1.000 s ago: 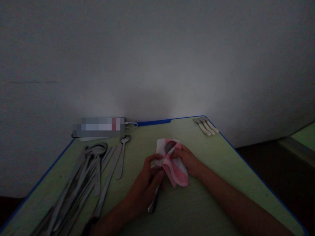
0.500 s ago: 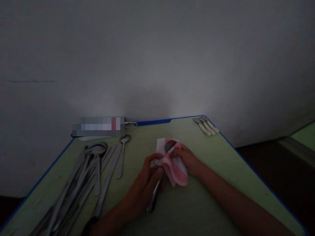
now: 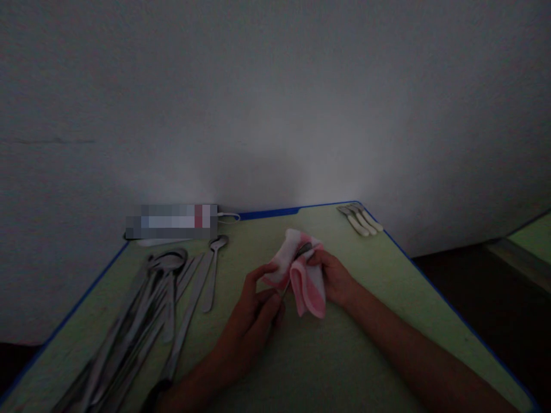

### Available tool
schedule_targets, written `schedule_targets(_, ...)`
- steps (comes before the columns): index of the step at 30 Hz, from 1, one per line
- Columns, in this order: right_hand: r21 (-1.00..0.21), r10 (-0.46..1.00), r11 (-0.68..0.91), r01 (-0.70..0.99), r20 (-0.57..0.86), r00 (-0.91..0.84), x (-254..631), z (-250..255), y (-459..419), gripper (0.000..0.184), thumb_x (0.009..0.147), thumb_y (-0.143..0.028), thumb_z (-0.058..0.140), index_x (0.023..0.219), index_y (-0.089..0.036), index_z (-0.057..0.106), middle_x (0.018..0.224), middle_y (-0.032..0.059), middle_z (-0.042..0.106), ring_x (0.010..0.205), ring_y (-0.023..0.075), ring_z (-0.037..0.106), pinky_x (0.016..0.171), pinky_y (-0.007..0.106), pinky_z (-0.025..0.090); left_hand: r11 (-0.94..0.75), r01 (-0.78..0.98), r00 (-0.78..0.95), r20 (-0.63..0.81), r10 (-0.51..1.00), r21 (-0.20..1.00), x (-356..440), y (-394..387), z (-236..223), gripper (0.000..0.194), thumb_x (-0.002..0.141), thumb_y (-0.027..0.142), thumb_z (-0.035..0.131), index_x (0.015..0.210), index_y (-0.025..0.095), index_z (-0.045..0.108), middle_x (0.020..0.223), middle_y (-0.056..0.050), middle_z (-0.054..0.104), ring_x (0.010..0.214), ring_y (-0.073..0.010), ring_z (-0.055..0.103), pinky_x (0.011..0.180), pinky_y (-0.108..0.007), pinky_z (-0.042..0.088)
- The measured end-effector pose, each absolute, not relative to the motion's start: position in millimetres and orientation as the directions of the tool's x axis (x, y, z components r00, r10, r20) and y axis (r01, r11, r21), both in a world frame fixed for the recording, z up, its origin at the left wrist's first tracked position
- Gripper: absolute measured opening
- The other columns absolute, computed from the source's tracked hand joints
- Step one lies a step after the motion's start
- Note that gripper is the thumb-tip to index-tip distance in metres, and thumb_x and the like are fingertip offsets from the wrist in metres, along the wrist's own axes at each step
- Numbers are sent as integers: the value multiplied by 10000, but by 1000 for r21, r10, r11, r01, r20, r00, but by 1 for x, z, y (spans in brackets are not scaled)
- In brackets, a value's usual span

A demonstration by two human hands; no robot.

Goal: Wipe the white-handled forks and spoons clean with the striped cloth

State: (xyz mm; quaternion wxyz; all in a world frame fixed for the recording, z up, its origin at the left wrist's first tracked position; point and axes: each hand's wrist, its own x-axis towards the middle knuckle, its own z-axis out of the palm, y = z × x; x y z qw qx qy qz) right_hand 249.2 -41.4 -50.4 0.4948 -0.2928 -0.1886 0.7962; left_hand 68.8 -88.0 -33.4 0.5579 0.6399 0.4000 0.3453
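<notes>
Between my hands is a metal spoon (image 3: 304,249), its bowl lying in a pink and white cloth (image 3: 288,252). My left hand (image 3: 260,310) is closed around the spoon's handle, which is mostly hidden by the fingers; its index finger touches the cloth's left edge. My right hand (image 3: 333,275) grips the cloth from the right, thumb near the spoon's bowl. A folded flap of the cloth hangs down toward me. To the left of my left hand lie a loose spoon (image 3: 210,281) and a pile of metal cutlery (image 3: 142,321), including a large round-bowled spoon (image 3: 171,260).
Three forks with pale handles (image 3: 364,221) lie side by side at the table's far right corner. A blurred-out box-like object (image 3: 172,222) with a white cable (image 3: 230,217) stands at the far left. The green table (image 3: 344,355) has a blue rim and meets a wall.
The spoon's bowl has turned from facing up to nearly edge-on. Its handle end no longer shows below my left hand. The cloth's far edge has risen slightly.
</notes>
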Motion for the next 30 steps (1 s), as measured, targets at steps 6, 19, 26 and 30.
schedule_targets(6,-549,909,-415,-725,-289,-302,249,-52,-35,137,622,-202,492,717,-151,576,618,22,616,598,164,577,671,302,469,22,43,396,-38,918,999,72,-87,-35,329,915,350,367,1213,265,258,577,98,376,425,-66,337,413,-155,277)
schedule_targets(19,-515,933,-343,-785,-281,-224,246,-44,-38,146,682,-239,495,704,-141,601,646,23,645,601,156,581,716,298,460,-96,109,399,45,916,989,70,-86,-37,425,864,279,487,1212,268,244,638,88,415,490,-66,366,460,-163,294)
schedule_targets(26,-497,931,-354,-792,-265,-249,247,-41,-39,170,648,-191,468,726,-129,605,627,27,656,571,152,584,667,277,472,-17,177,353,-47,934,984,72,-82,-32,336,894,327,412,1203,238,314,671,66,475,430,-54,377,393,-151,294)
schedule_targets(30,-499,926,-376,-781,-225,-302,247,-43,-38,249,659,-190,455,839,-108,604,684,47,673,616,169,607,697,296,479,-12,209,337,-60,940,978,71,-79,-36,291,911,359,349,1172,230,348,682,53,517,384,-49,377,360,-153,297)
